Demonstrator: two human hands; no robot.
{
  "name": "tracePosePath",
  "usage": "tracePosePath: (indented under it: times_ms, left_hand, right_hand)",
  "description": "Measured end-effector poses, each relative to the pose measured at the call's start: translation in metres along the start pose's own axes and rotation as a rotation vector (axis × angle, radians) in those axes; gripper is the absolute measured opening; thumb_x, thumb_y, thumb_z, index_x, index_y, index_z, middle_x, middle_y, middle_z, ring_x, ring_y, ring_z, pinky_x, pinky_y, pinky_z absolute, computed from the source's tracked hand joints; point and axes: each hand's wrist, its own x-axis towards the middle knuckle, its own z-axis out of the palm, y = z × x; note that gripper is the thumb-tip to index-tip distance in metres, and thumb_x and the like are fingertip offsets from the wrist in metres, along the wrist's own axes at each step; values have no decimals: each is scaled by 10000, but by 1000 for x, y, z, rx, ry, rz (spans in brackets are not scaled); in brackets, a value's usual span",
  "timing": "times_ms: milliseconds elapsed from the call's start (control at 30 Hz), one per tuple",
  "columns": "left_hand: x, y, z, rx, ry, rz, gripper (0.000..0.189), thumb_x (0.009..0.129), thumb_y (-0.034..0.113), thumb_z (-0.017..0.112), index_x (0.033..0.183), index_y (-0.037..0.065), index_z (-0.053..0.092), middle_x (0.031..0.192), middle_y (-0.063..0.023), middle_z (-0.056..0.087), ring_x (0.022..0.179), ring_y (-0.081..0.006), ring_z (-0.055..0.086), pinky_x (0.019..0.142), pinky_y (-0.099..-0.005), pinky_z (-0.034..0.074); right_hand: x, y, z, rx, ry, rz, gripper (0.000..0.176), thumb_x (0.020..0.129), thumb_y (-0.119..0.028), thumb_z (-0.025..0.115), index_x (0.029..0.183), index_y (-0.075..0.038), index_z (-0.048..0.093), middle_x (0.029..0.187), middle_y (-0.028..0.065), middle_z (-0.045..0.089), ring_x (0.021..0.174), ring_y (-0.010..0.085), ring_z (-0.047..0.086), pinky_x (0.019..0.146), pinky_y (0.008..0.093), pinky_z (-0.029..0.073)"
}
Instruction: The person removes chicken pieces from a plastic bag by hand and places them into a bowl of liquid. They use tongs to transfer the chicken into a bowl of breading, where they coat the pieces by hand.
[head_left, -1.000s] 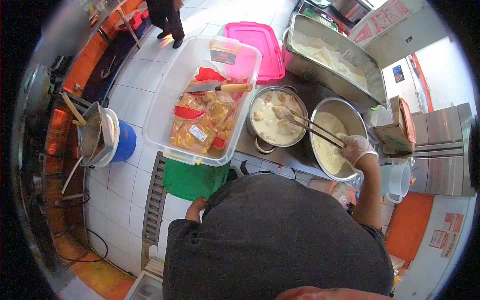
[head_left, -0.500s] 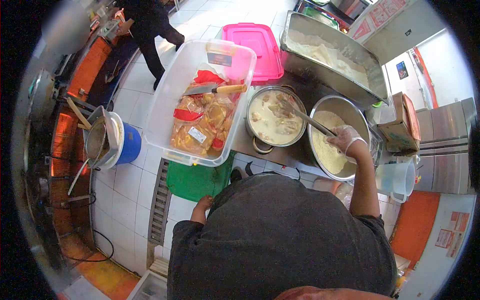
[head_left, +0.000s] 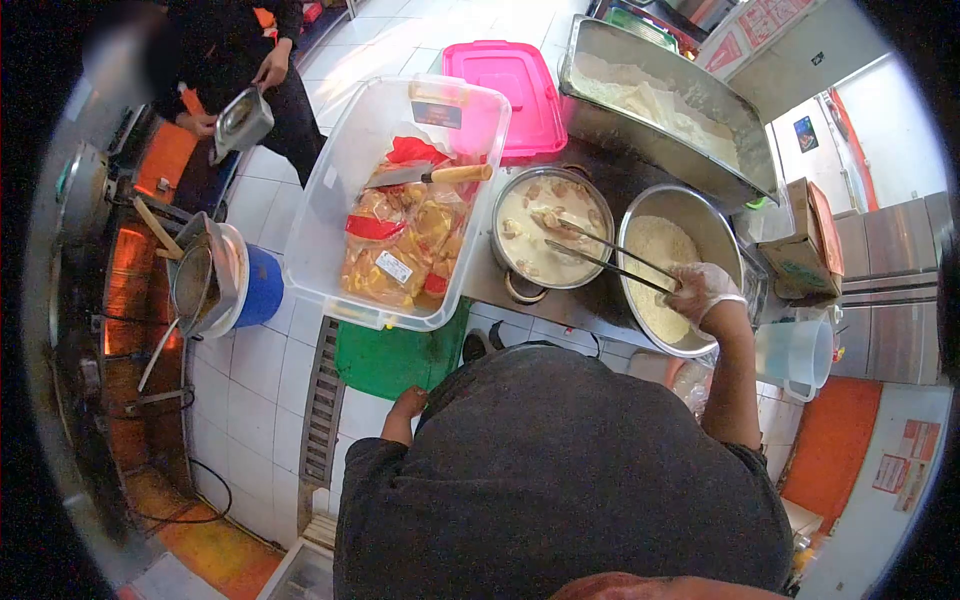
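Observation:
My right hand (head_left: pixel 704 292), in a clear plastic glove, grips metal tongs (head_left: pixel 628 262) above the steel bowl of pale yellow crumbs or flour (head_left: pixel 726 236). The tongs reach left into a two-handled pot (head_left: pixel 511 276) of milky liquid with pieces of what looks like raw chicken. Their arms stand apart, with the tips in the liquid near some pieces. My left hand (head_left: pixel 407 404) is only partly visible by my waist, close to a green surface (head_left: pixel 385 362); its fingers cannot be made out.
A clear tub (head_left: pixel 306 235) holds packed raw chicken, with a wood-handled knife (head_left: pixel 430 176) on top. Behind are a pink lid (head_left: pixel 512 95) and a deep flour tray (head_left: pixel 640 118). A blue bucket (head_left: pixel 262 285) stands left. A co-worker (head_left: pixel 235 50) holds a metal container (head_left: pixel 243 122).
The tongs' arms have spread apart, and their tips sit slightly lower in the pot. The co-worker has come further into view with a metal container.

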Motion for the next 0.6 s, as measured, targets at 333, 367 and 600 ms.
tracePosePath:
  times_ms: [333, 367, 600]
  left_hand:
    - [8, -3, 2, -176, -269, -719, 381, 875, 298, 596, 1159, 44, 621, 980, -196, 697, 803, -299, 680, 676, -423, 523]
    - [12, 17, -11, -177, -292, -730, 387, 876, 302, 591, 1162, 42, 621, 989, -200, 697, 824, -311, 682, 697, -429, 523]
    - [9, 0, 3, -164, -279, -740, 416, 890, 330, 577, 1174, 29, 620, 1084, -230, 678, 1009, -370, 656, 832, -444, 510]
  right_hand:
    - [37, -9, 33, -122, -5, 65, 312, 814, -323, 681, 1004, -76, 699, 945, 207, 677, 922, 395, 646, 819, 457, 506]
    - [42, -4, 37, -117, -20, 36, 298, 822, -317, 674, 987, -71, 699, 919, 208, 677, 885, 398, 646, 795, 456, 506]
    - [27, 33, 42, 408, -114, 57, 258, 846, -257, 690, 953, -22, 689, 732, 132, 664, 607, 235, 619, 597, 378, 498]
